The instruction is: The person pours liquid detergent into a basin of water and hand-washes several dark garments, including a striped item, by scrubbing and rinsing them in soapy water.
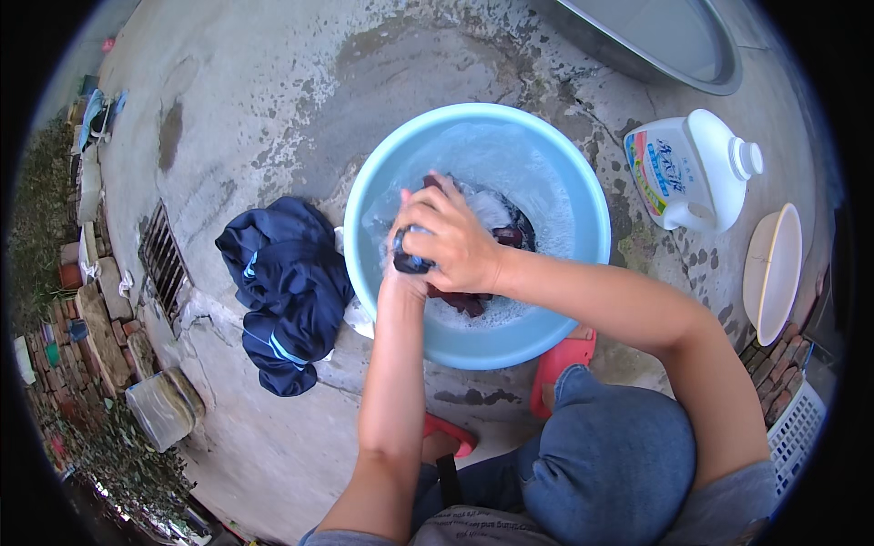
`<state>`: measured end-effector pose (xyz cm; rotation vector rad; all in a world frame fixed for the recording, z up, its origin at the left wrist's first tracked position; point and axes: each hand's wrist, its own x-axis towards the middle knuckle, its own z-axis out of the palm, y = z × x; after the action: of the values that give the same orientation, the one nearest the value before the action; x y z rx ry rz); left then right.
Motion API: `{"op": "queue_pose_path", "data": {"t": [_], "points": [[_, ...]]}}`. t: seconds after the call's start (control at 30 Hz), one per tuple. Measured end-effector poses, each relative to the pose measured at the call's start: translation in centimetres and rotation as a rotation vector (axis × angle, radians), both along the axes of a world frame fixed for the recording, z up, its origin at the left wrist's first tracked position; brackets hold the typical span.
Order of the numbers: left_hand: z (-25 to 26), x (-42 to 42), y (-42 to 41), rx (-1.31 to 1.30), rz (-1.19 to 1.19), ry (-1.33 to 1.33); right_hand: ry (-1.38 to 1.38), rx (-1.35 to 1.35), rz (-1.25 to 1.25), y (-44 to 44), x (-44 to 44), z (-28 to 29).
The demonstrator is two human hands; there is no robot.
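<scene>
A round light-blue plastic basin point(594, 205) holds sudsy water and wet dark cloth point(471, 302), maroon in parts, with a whitish patch. Over its left half my two hands are pressed together. My right hand point(454, 235) lies across the top, fingers curled over dark wet cloth and my other hand. Mostly hidden beneath it, my left hand point(407, 273) has bunched dark cloth at its palm; its grip cannot be made out. Close to the basin's left side, a navy garment point(293, 286) with light-blue stripes is heaped on the concrete.
A white detergent jug point(710, 170) and a cream basin point(771, 273) are at the right, a large metal tub point(730, 75) at the upper right. A floor drain grate point(164, 259), bricks and plants line the left. My red slippers point(563, 362) are by the basin.
</scene>
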<state>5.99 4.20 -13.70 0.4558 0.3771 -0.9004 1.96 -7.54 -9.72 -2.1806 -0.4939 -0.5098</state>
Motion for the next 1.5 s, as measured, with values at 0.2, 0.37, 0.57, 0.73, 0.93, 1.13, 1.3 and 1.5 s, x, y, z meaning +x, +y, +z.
{"op": "queue_pose_path", "data": {"t": [0.2, 0.37, 0.57, 0.73, 0.93, 1.13, 1.3, 1.5], "points": [[3.8, -2.6, -4.5, 0.799, -0.019, -0.119, 0.696, 0.835, -0.339, -1.8, 5.3, -0.1], [7.2, -2.3, -3.8, 0.391, 0.057, 0.188, 0.877, 0.802, -0.256, -5.9, 4.6, -2.2], [9.4, -2.1, -1.1, -0.231, 0.289, 0.179, 1.073, 0.775, 0.412, -7.6, -3.7, -0.2], [10.7, -2.3, 0.1, -0.281, 0.428, -0.217, 1.093, 0.513, 0.261, -9.7, -3.8, 5.4], [8.2, -3.7, -0.6, 0.241, 0.717, -0.352, 1.048, 0.701, 0.114, -12.1, -2.8, 6.9], [1.6, -6.2, -2.7, 0.676, 0.701, -0.212, 0.888, 0.234, -0.203, -10.8, -0.9, 3.5], [-3.0, -6.4, -3.0, 1.277, 0.520, -0.216, 0.749, -0.621, 0.011, -8.9, -3.0, -1.0], [-4.1, -3.1, -3.1, 0.452, 0.390, 0.222, 0.690, -0.024, -0.392, -8.7, -1.5, -5.5]]}}
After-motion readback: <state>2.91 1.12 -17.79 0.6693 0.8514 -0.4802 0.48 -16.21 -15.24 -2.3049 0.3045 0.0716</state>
